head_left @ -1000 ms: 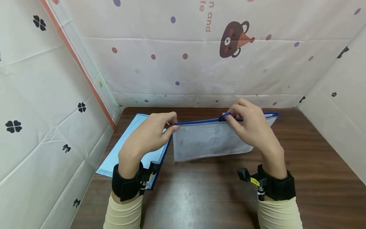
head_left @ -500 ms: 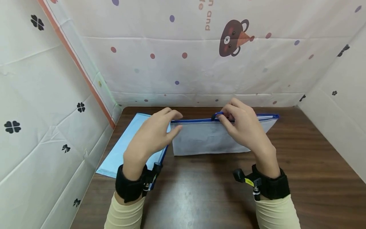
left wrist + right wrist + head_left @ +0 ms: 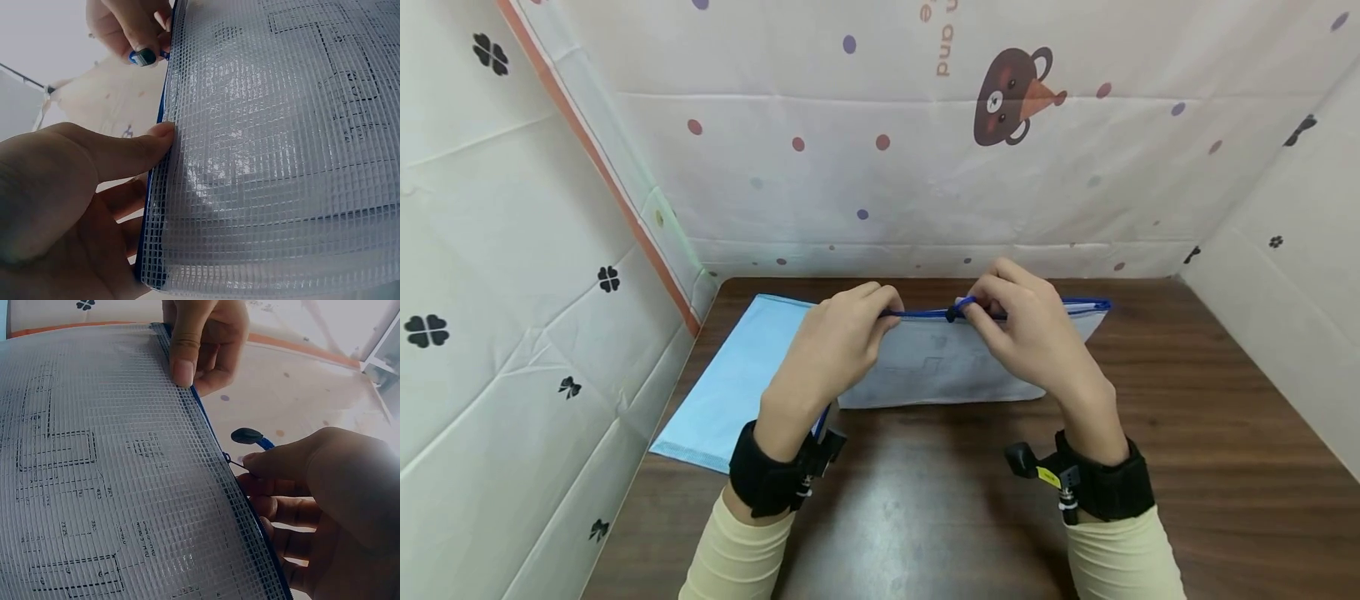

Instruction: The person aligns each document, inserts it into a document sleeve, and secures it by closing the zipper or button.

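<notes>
A clear mesh zipper pouch [image 3: 940,367] with a blue zipper edge is held upright over the table. Printed line drawings [image 3: 65,487] show through its mesh in the right wrist view. My left hand [image 3: 831,350] pinches the zipper edge left of the middle, thumb on the near face and fingers behind. Close to it, my right hand [image 3: 1026,321] pinches the zipper pull [image 3: 234,464], whose blue cord loop with a dark tip [image 3: 247,435] sticks out past the thumb. To the right of that hand, the two blue zipper edges stand slightly apart.
A light blue flat pouch [image 3: 737,375] with a dark blue edge lies on the left of the brown wooden table [image 3: 925,517], partly under my left forearm. Printed white cloth [image 3: 775,192] walls off the back and both sides.
My left hand let go of the pouch's left end, moved right along the zipper edge and pinched it again. My right hand has moved left with the zipper pull.
</notes>
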`<state>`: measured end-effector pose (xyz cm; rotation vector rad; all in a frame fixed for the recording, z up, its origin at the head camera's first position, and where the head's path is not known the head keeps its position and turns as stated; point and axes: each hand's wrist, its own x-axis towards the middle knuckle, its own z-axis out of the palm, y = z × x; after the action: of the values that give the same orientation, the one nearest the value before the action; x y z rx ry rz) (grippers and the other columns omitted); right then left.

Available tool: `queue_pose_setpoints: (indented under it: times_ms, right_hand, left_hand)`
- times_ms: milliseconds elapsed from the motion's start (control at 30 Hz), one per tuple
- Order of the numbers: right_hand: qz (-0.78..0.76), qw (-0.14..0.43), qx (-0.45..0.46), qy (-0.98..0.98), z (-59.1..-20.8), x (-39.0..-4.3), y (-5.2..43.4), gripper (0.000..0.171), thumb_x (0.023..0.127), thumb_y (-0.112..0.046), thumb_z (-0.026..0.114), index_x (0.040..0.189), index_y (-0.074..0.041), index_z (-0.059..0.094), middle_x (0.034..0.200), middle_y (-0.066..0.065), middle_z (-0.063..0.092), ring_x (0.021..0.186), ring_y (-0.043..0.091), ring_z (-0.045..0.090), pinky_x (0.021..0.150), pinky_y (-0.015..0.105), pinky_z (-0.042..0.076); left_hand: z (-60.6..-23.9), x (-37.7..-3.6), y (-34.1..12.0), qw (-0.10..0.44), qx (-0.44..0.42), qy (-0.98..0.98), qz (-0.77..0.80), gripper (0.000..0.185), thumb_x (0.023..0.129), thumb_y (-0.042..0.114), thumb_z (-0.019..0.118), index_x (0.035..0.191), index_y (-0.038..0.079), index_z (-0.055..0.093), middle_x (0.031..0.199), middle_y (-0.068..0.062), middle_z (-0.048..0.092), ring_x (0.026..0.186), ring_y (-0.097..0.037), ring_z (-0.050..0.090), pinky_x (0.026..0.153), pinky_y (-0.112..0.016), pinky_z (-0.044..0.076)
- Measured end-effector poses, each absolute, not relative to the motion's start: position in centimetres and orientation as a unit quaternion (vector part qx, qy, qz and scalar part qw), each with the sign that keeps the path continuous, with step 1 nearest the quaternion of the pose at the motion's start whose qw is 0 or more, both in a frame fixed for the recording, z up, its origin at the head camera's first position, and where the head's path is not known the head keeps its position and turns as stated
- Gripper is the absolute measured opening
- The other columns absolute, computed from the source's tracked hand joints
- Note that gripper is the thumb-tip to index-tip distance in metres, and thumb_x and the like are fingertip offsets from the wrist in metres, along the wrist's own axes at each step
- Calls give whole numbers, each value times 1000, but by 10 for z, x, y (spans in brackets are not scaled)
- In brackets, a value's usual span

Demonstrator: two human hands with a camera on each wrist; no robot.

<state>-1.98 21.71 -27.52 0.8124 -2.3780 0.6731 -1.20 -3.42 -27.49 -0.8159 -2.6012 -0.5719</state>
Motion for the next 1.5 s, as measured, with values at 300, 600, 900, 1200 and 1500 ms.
queue_pose_setpoints:
  times_ms: [300,600,900,1200,1500]
  right_hand:
    - [249,263,295,-884,-275,-20,218,4,98,-6,74,94,-6,74,93,3,58,81,18,56,72,38,48]
    - [246,264,296,-884,-275,-21,219,4,98,-6,75,93,-6,75,93,3,59,82,18,57,72,39,48]
    - [249,257,292,-887,-274,-21,220,6,98,-8,75,95,-3,76,94,3,59,84,19,58,73,39,47]
    - [249,252,291,-889,-273,-21,220,5,98,-8,75,96,-4,76,95,4,60,84,20,58,73,40,47]
    - [249,251,291,-889,-274,-22,221,6,98,-8,75,96,-3,76,96,5,61,85,20,59,74,40,48]
  left_hand:
    - [-272,-13,-43,162,-283,-922,-206,9,108,17,63,109,12,71,103,0,70,85,-15,66,73,-31,55]
    - [-272,-12,-47,153,-285,-922,-212,8,108,17,63,109,13,71,103,1,70,84,-15,64,73,-32,54]
    - [-270,-11,-47,146,-284,-924,-213,9,108,17,62,109,14,70,103,1,70,81,-14,63,69,-31,53]
    - [-269,-11,-49,145,-285,-923,-213,8,108,17,63,107,13,70,102,1,70,82,-15,63,69,-32,53]
    - [-269,-11,-50,149,-287,-923,-209,7,108,16,63,107,13,69,103,1,70,81,-15,63,69,-32,52]
